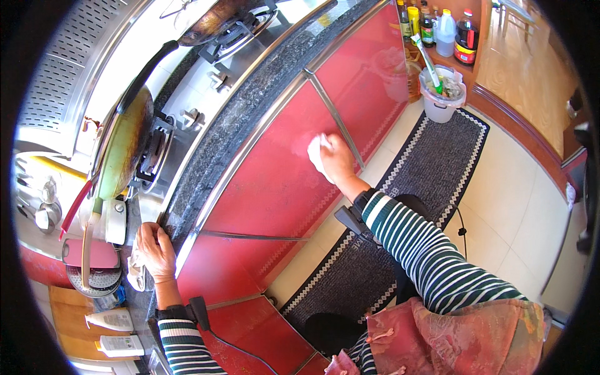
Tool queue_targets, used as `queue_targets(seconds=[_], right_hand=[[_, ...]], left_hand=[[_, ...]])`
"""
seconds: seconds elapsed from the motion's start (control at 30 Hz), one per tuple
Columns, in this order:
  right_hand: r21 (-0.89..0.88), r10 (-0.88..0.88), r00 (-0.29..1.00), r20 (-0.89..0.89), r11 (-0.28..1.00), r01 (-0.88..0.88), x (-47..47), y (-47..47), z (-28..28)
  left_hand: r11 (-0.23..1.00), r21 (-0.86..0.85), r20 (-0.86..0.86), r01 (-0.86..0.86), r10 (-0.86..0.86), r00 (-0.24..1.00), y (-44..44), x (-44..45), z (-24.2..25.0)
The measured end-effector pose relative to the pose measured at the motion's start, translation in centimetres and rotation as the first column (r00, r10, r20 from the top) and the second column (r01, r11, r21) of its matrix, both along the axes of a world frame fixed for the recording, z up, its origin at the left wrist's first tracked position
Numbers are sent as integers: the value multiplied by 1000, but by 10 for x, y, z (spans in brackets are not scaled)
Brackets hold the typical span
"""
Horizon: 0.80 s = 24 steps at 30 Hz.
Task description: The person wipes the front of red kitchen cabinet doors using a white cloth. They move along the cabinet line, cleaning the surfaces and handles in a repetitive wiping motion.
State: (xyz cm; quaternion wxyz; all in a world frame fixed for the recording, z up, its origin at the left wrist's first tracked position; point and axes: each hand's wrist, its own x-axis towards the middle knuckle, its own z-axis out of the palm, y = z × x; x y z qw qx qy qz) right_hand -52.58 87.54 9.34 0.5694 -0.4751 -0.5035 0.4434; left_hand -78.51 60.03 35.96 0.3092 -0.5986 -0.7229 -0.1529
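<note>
My right hand (338, 158) presses a white cloth (318, 152) against a glossy red cabinet door (281, 173). Its fingers are closed around the cloth, close to the metal trim strip (335, 117) between two doors. At the left, my left hand (155, 253) rests on the corner of the dark speckled stone countertop (194, 176), fingers bent. A whitish rag (136, 272) lies beside and partly under that hand; whether the fingers grip it is hidden.
A gas stove (187, 93) carries a wok (211, 21) and a tilted green pan (119, 154), its black handle (145, 77) sticking out. A lined waste bin (439, 108) stands on a dark floor mat (431, 154). Several bottles (445, 35) fill a shelf. A pink cutting board (91, 253) lies left.
</note>
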Motion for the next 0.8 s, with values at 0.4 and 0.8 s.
queue_targets(seconds=[0.4, 0.8], right_hand=[[407, -378, 910, -171, 814, 414, -13, 34, 23], [234, -95, 968, -234, 960, 150, 3, 46, 64]], left_hand=[[999, -18, 8, -34, 34, 999, -1, 1, 0], [1000, -14, -21, -18, 18, 1000, -1, -2, 0]])
